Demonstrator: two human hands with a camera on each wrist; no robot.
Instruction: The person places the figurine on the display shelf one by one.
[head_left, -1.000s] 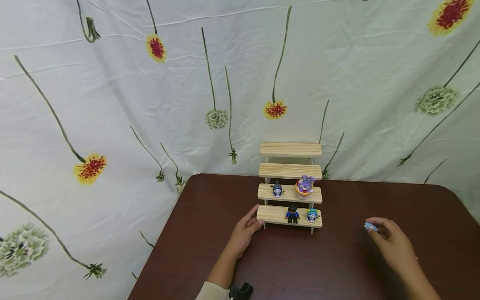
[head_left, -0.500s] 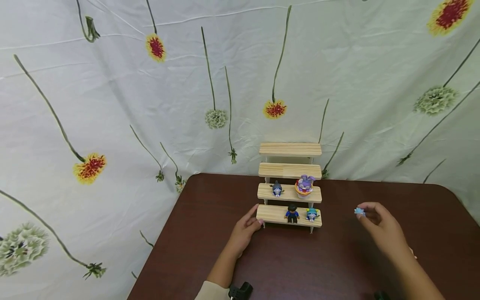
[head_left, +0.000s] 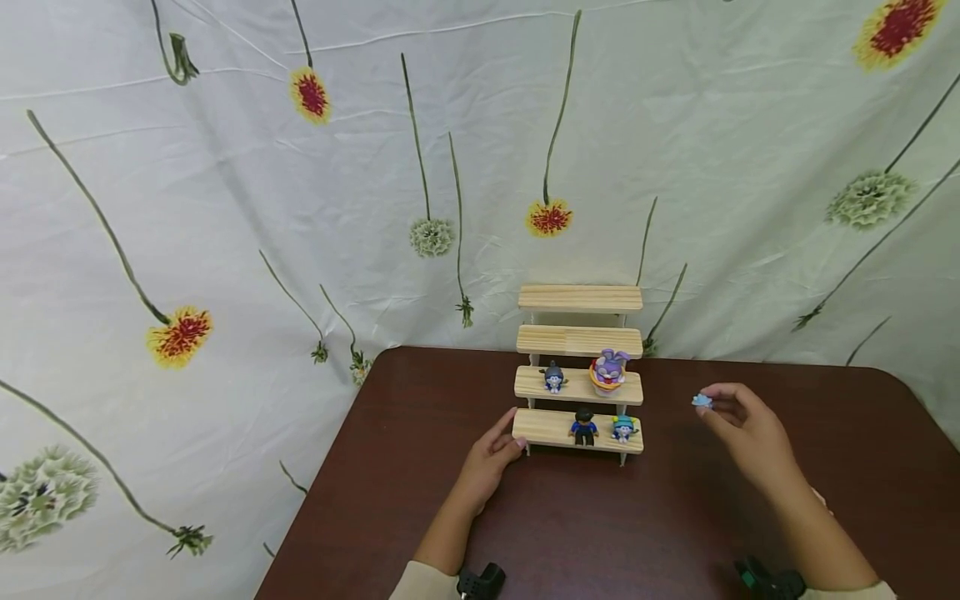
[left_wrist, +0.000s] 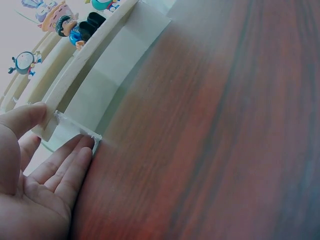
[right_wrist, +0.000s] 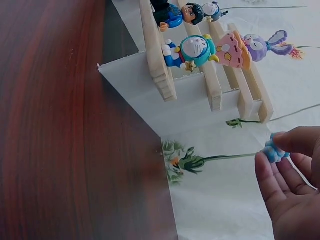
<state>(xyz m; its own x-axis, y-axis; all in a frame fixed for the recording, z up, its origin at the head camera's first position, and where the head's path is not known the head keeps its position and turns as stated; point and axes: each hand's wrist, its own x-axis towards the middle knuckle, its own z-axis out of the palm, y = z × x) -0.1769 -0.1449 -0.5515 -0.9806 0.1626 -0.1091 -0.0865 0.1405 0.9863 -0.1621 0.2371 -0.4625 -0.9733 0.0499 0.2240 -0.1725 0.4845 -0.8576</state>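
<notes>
A stepped wooden display shelf (head_left: 543, 427) stands at the back of the table. My left hand (head_left: 486, 469) holds the left end of its lowest plank. In the left wrist view the thumb (left_wrist: 30, 116) lies on the plank, and other fingertips touch the white side panel (left_wrist: 75, 129). My right hand (head_left: 757, 433), raised to the right of the shelf, pinches a small light-blue figurine (head_left: 702, 401) between thumb and fingers; the fingers partly hide it. On the lowest step sit a black-haired toy figure (head_left: 584, 428) and a teal-hatted figurine (head_left: 624, 429).
One step higher are a dark-capped figurine (head_left: 554, 379) and a purple rabbit figurine (head_left: 608, 372). The upper two planks (head_left: 579, 298) rise behind them. A flower-printed cloth (head_left: 360, 183) hangs behind the dark brown table (head_left: 585, 525). A pale object (head_left: 821, 497) shows beside the right forearm.
My right hand has moved up and left toward the shelf, carrying the light-blue figurine. My left hand stays at the shelf's left end.
</notes>
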